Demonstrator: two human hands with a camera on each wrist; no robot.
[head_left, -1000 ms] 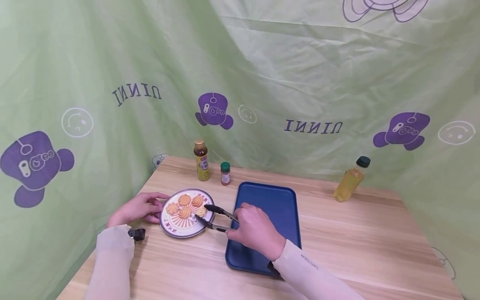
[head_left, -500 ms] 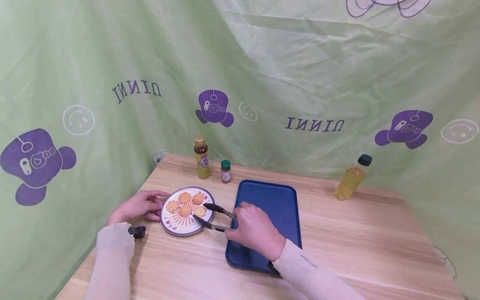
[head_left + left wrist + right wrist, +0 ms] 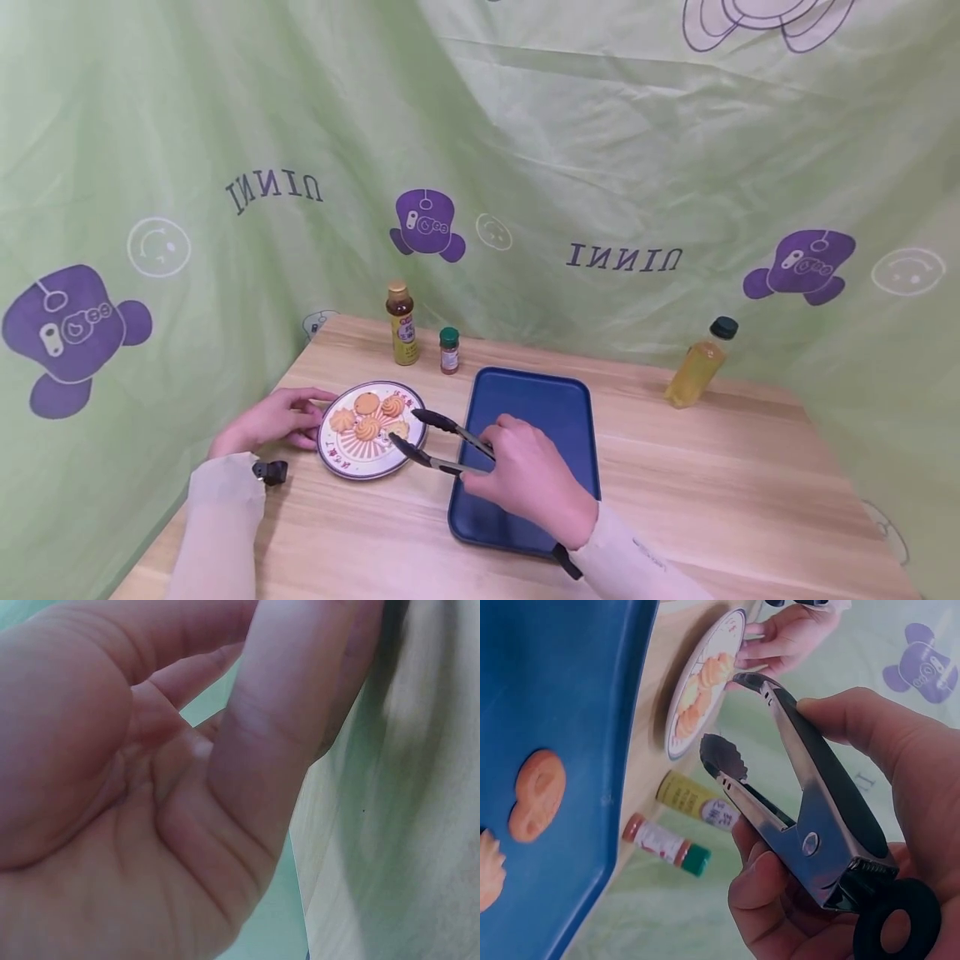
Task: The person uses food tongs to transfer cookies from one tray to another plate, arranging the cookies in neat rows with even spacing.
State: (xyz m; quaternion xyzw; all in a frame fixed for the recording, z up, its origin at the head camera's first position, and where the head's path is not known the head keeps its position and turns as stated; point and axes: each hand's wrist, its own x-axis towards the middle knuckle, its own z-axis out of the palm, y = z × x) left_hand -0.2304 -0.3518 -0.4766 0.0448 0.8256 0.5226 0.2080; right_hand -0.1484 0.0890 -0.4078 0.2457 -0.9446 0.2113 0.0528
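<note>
My right hand (image 3: 528,475) grips a pair of black-tipped metal tongs (image 3: 810,802). The tongs' tips are spread apart near the right rim of a patterned plate (image 3: 360,467), and the right wrist view shows nothing between them. Several cookies lie on the plate, among them a swirl cookie (image 3: 367,429) and a pale cookie (image 3: 398,429) close to the tips. At the plate's left rim, my left hand (image 3: 281,418) holds the edge with bent fingers. In the left wrist view that hand (image 3: 187,787) fills the picture, and the plate is out of sight.
Under my right arm lies a blue tray (image 3: 536,400); a pretzel-shaped cookie (image 3: 538,795) and part of a ridged cookie (image 3: 489,870) are on it. Behind the plate stand a sauce bottle (image 3: 402,325) and a green-capped jar (image 3: 449,352). A yellow drink bottle (image 3: 697,367) stands back right.
My right hand has drawn slightly right and toward me with the tongs, whose tips are a little farther from the plate's middle. The left hand stays at the rim.
</note>
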